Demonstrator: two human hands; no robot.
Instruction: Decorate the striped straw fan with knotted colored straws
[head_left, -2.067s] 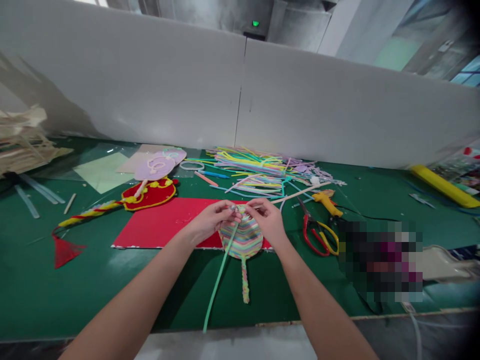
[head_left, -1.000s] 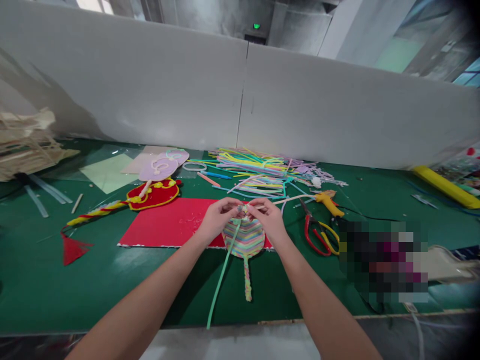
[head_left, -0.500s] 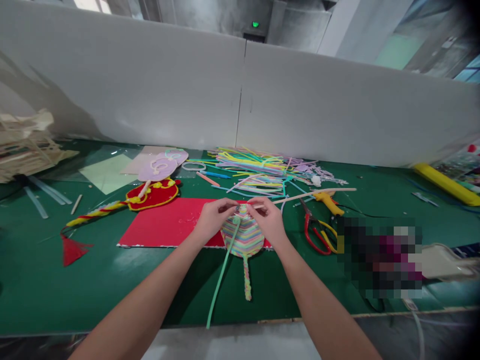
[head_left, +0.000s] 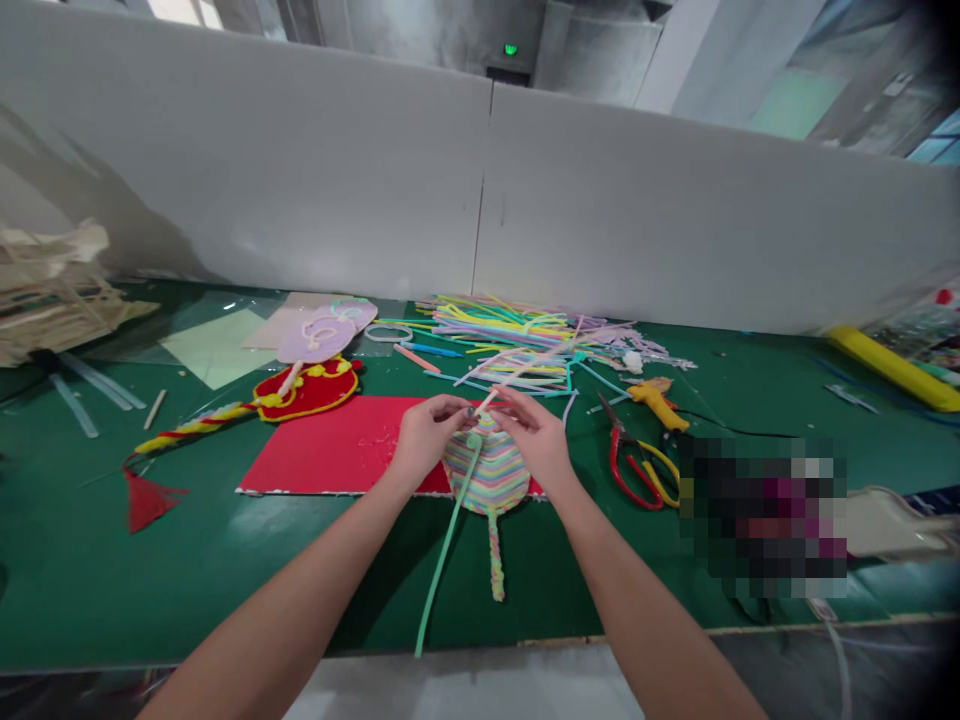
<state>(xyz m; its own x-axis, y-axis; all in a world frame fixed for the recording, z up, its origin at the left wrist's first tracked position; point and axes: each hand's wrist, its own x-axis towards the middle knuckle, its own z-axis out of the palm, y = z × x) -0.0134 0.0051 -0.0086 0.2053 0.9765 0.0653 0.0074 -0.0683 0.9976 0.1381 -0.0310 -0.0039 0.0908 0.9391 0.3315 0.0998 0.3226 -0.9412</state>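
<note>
A small round fan [head_left: 491,475] woven from pastel striped pipe cleaners lies on the green table, its twisted handle pointing toward me. My left hand [head_left: 426,437] pinches the fan's top edge. My right hand [head_left: 534,436] pinches a pale pink pipe cleaner [head_left: 525,370] at the same spot; this stem runs up and to the right. A long green pipe cleaner [head_left: 444,550] hangs from the fan's top down toward the table's front edge.
A red foam sheet [head_left: 330,445] lies under the fan. Behind it is a heap of pastel pipe cleaners [head_left: 525,340]. Red-and-yellow scissors [head_left: 634,460] and a yellow glue gun [head_left: 656,400] lie to the right. A red-and-yellow fan [head_left: 304,388] and a purple one [head_left: 315,335] lie to the left.
The pink pipe cleaner in my right hand has swung from nearly level to pointing up and back toward the heap. Both hands stay at the fan's top edge.
</note>
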